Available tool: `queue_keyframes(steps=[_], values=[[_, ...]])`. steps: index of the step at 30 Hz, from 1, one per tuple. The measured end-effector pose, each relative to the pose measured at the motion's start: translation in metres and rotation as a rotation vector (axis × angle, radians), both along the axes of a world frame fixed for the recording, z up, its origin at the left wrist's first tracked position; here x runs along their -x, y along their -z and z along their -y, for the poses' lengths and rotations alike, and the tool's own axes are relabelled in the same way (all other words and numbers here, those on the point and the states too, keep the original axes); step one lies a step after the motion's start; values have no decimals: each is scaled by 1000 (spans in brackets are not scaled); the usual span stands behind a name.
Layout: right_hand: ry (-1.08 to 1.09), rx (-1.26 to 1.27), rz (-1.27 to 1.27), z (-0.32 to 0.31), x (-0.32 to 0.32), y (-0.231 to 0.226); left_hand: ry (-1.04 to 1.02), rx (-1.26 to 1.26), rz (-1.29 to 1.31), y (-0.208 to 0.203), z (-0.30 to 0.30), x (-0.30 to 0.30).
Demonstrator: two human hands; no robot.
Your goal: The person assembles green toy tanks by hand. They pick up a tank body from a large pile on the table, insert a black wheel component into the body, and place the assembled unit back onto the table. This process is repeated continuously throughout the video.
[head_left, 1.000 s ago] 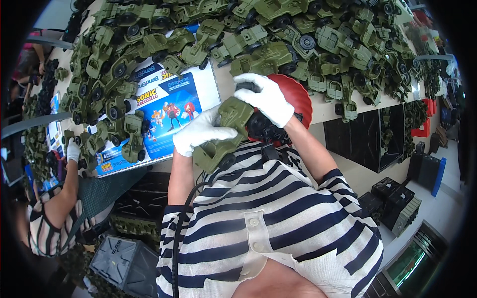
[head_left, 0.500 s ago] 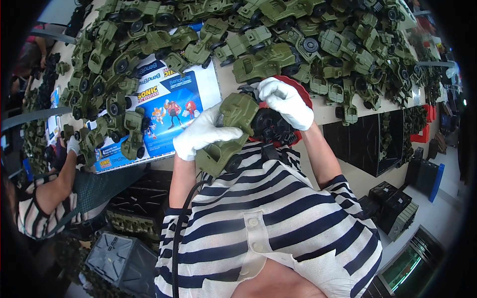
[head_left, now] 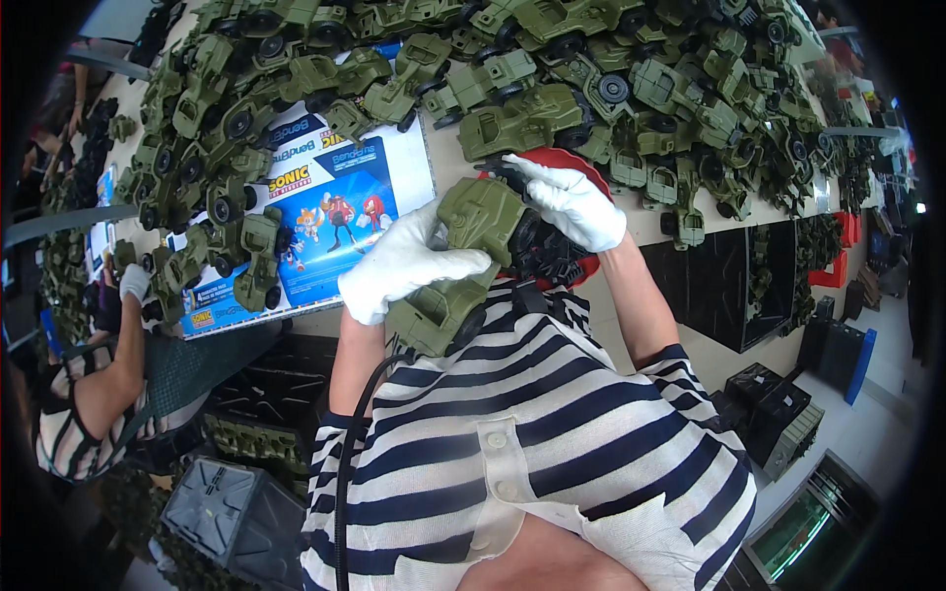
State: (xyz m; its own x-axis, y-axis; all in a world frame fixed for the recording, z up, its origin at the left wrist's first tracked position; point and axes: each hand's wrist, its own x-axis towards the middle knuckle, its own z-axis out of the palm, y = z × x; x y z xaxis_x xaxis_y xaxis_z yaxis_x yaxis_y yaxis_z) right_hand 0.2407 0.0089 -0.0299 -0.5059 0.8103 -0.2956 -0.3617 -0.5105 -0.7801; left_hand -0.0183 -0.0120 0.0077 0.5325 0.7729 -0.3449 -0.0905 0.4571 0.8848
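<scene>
My left hand [head_left: 399, 273], in a white glove, is closed around an olive-green toy jeep [head_left: 483, 219], thumb across its body. The jeep is tilted in front of my chest, with black wheels at its side. At its far end my right hand [head_left: 574, 205], also white-gloved, has its fingers pressed together over a small black part [head_left: 509, 174]. Exactly how the fingertips grip that part is hard to see. Behind and below my right hand is a red bowl [head_left: 603, 177] holding black pieces [head_left: 554, 258], partly covered by hand and jeep.
Many green toy jeeps [head_left: 527, 120] are heaped across the table. A blue-and-white printed cardboard sheet [head_left: 330, 222] lies on the left. Black crates [head_left: 724, 286] stand below the table at right, a grey crate [head_left: 212, 507] at lower left. A co-worker's gloved hand [head_left: 135, 283] is at far left.
My right hand's fingers have straightened from a curled pinch and lie flatter over the black part. My left hand and the jeep have barely shifted.
</scene>
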Motion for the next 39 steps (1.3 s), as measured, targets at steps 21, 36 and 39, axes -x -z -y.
queue_keyframes(steps=[21, 36, 39], values=[[-58, -253, 80, -1, -4, 21, -4, 133, -72, -5, 3, 0], [147, -873, 690, 10, 46, -15, -407, -346, 184, 42, 15, -30], [282, -901, 485, 31, 58, -12, -470, -660, -83, 39, 17, -36]])
